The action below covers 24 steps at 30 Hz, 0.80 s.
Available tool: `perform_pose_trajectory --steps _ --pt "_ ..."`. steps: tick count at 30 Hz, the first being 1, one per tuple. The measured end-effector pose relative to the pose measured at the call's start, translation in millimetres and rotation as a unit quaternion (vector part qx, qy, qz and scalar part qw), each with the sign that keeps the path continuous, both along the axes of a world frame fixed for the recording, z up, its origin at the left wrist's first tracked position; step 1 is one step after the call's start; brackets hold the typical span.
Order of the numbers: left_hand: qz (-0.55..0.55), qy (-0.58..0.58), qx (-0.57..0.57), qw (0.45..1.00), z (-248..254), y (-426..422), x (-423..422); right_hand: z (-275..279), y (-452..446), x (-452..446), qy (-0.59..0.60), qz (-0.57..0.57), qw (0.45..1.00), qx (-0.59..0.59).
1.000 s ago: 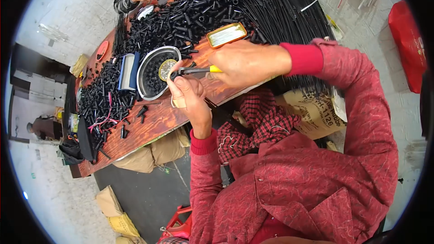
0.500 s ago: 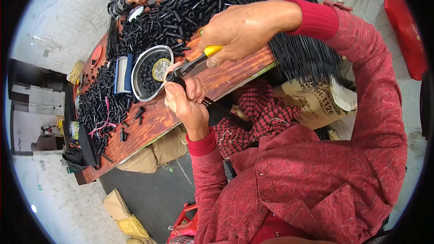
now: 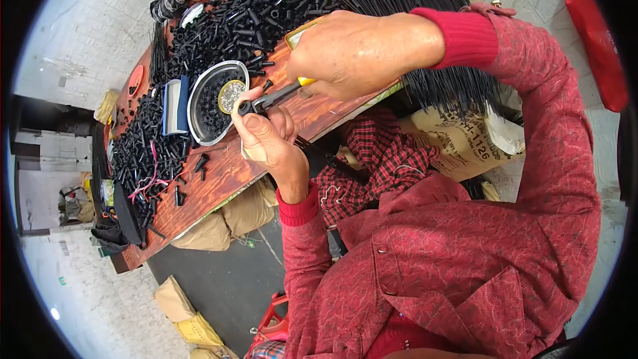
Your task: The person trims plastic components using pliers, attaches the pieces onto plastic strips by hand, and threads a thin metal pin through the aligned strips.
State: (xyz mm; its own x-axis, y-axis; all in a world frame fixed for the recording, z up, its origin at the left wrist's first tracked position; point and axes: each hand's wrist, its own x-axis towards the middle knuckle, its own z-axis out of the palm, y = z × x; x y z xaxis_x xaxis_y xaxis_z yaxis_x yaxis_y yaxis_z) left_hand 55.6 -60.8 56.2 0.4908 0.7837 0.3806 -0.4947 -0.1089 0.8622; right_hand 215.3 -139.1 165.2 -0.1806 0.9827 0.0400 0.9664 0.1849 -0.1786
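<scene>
1. Right hand (image 3: 352, 56) closed round the pliers (image 3: 280, 95); now nearer the left hand (image 3: 269, 143) than in the earlier frame, with less yellow handle showing.
2. Left hand pinches a black piece (image 3: 246, 108) between thumb and fingers, the pliers' tip right at it, as before.
3. Black piece is above the counter (image 3: 222, 173), near the oval tray (image 3: 196, 119), which holds small black parts and a round tin (image 3: 230, 95).
4. Blue box (image 3: 183, 105) just beside the tray.
5. Yellow-rimmed tin (image 3: 293, 37) shows more, partly behind the right hand.
</scene>
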Motion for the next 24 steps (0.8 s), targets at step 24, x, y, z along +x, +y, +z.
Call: perform_pose_trajectory --steps 24 --pt "0.006 0.092 -0.075 0.993 -103 -42 -70 -198 -3 24 0.02 -0.164 0.983 0.083"
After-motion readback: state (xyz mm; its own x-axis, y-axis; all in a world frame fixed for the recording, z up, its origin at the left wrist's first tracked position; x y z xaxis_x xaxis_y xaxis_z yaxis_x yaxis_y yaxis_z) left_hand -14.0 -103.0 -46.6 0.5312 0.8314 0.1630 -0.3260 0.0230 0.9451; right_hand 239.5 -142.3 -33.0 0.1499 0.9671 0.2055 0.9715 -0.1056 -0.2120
